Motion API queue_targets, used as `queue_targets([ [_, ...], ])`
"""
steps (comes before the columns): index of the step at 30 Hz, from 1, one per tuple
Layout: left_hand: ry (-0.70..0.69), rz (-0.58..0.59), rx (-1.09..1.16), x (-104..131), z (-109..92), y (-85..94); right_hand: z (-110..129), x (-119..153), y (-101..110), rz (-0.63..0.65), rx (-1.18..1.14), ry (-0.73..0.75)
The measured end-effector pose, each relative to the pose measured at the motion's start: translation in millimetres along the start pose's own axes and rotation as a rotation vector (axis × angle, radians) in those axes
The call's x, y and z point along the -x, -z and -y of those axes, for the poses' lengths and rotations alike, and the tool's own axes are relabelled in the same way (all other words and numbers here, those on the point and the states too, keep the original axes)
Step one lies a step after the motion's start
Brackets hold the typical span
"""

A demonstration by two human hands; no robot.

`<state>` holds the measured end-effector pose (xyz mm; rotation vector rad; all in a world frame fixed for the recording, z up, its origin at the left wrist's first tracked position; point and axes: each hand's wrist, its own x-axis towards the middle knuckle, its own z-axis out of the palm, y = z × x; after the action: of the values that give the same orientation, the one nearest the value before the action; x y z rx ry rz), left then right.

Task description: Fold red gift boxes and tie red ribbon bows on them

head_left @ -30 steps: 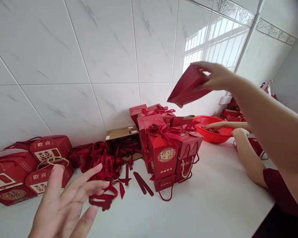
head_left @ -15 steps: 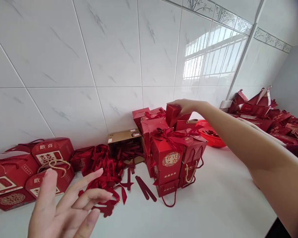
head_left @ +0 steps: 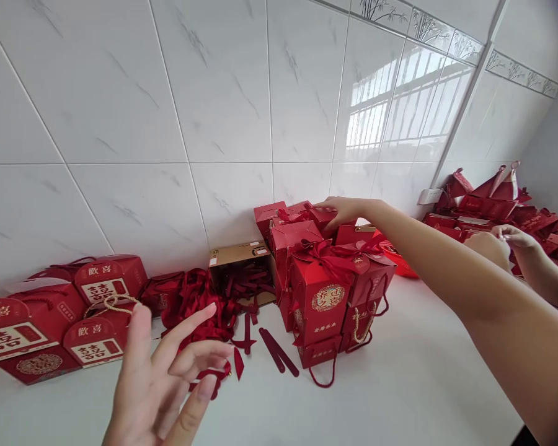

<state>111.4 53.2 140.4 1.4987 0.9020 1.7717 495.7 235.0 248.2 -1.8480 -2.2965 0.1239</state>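
Observation:
My left hand [head_left: 172, 378] is in the near left foreground, fingers spread, with nothing in it. Behind it lies a heap of dark red ribbons [head_left: 195, 297]. Across the counter, my right hand [head_left: 346, 210] reaches over a cluster of red gift boxes and grips the top of a red gift box [head_left: 323, 217] at the back; its fingertips are partly hidden. In front stands a tall gift box [head_left: 323, 303] with gold lettering, a bow on top and a cord handle. An open cardboard box [head_left: 237, 254] with dark red strips inside sits left of the cluster.
Two dark red strips [head_left: 279, 353] lie on the white counter [head_left: 390, 384]. Red double-happiness boxes [head_left: 102, 288] stand at left. A red plastic basket [head_left: 400, 263] is behind my forearm. At right, another person's hands [head_left: 502, 244] are near a pile of red boxes [head_left: 488, 207].
My right hand has lowered with the red gift box, which now sits lower among the others. My left hand has shifted right. Another person's hands have come into sight at right.

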Motion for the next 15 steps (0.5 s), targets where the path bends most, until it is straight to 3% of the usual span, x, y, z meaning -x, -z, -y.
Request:
queue_targets([
  [5, 0.114, 0.110, -0.005, -1.4, 3.2, -0.9, -5.8, 5.4, 1.5, -0.009, -0.058, -0.003],
  [15, 0.092, 0.193, 0.065, -5.1, 26.1, -1.2, -7.7, 14.3, -1.9, 0.015, -0.197, -0.020],
])
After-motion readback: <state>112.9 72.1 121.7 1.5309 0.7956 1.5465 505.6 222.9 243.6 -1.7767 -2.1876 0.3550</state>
